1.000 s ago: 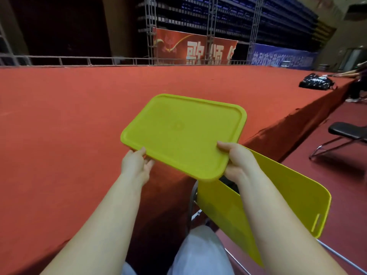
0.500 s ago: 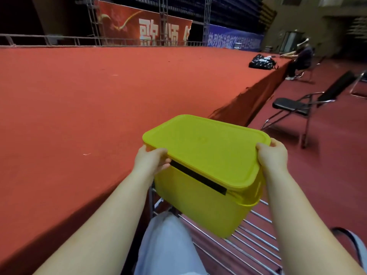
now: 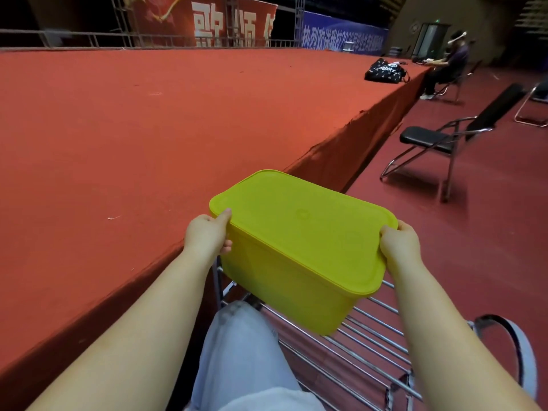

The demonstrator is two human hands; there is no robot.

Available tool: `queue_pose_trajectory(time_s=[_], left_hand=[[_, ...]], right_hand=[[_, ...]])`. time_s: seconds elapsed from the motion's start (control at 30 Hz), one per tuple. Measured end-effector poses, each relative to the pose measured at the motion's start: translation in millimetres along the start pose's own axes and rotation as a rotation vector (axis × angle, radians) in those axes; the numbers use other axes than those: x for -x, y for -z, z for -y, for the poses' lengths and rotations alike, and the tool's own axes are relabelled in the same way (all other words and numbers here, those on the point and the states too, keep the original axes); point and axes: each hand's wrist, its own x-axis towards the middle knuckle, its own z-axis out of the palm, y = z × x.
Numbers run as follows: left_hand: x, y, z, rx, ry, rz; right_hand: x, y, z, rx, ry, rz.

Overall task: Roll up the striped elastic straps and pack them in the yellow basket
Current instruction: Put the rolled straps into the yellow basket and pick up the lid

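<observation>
The yellow basket (image 3: 275, 280) stands on a wire rack beside the red platform, with its yellow lid (image 3: 299, 226) lying flat on top and closing it. My left hand (image 3: 207, 234) grips the lid's left edge, thumb on top and fingers curled under the rim. My right hand (image 3: 398, 243) grips the lid's right corner in the same way. No striped elastic straps are in view; the basket's inside is hidden by the lid.
A chrome wire rack (image 3: 350, 339) carries the basket. The red carpeted platform (image 3: 133, 129) runs along the left. A black folding chair (image 3: 439, 140) stands to the right, a black bag (image 3: 385, 71) lies on the platform far off, and a seated person (image 3: 447, 66) is beyond it.
The lid was held tilted in the air above the open basket, then came down onto it. Half a second ago a dark gap showed at the front; now the lid sits flush.
</observation>
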Motion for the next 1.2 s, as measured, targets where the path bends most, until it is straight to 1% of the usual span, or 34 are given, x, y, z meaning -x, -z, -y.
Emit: queue_pose_trajectory(time_s=[0.1, 0.17, 0.23, 0.3, 0.4, 0.5, 0.57, 0.73, 0.87, 0.97, 1.03, 1.1, 1.2], left_hand=[[-2.3, 1.3, -0.4, -0.04, 0.001, -0.006], [-6.4, 5.6, -0.8, -0.053, -0.007, -0.031], [-15.1, 8.4, 0.3, -0.048, -0.02, -0.079], [-22.1, 10.0, -0.2, -0.058, -0.005, -0.09], [-30.6, 10.2, -5.6, -0.065, -0.055, -0.091], [-39.2, 9.6, -8.3, -0.093, -0.116, -0.098], [-44.8, 9.4, -7.3, -0.15, -0.164, -0.117], [-49.5, 11.5, -13.0, -0.404, -0.28, -0.21], [-48.6, 14.0, -18.1, -0.611, -0.373, -0.242], [-47.6, 14.9, -18.5, -0.695, -0.398, -0.24], [-45.4, 14.9, -19.7, -0.71, -0.394, -0.222], [-41.4, 15.1, -20.3, -0.66, -0.368, -0.192], [-34.7, 14.3, -23.2, -0.406, -0.288, -0.14]], right_hand=[[-3.3, -1.7, -1.5, 0.065, -0.015, 0.017], [-7.2, -1.4, 1.7, 0.196, -0.001, 0.034], [-10.4, -3.4, 12.6, 0.386, 0.114, 0.023], [-10.8, -13.3, 33.0, 0.521, 0.251, 0.03], [-10.7, -48.4, 66.7, 0.657, 0.381, 0.181], [-14.3, -94.6, 86.5, 0.756, 0.421, 0.35], [-20.9, -121.1, 91.5, 0.806, 0.422, 0.407], [-40.5, -157.5, 96.3, 0.889, 0.458, 0.39], [-48.3, -165.1, 92.0, 0.899, 0.463, 0.359], [-48.9, -165.8, 87.0, 0.869, 0.501, 0.352], [-49.0, -166.0, 85.4, 0.839, 0.514, 0.373], [-48.3, -167.8, 85.5, 0.804, 0.516, 0.386], [-43.7, -170.7, 86.8, 0.737, 0.516, 0.398]])
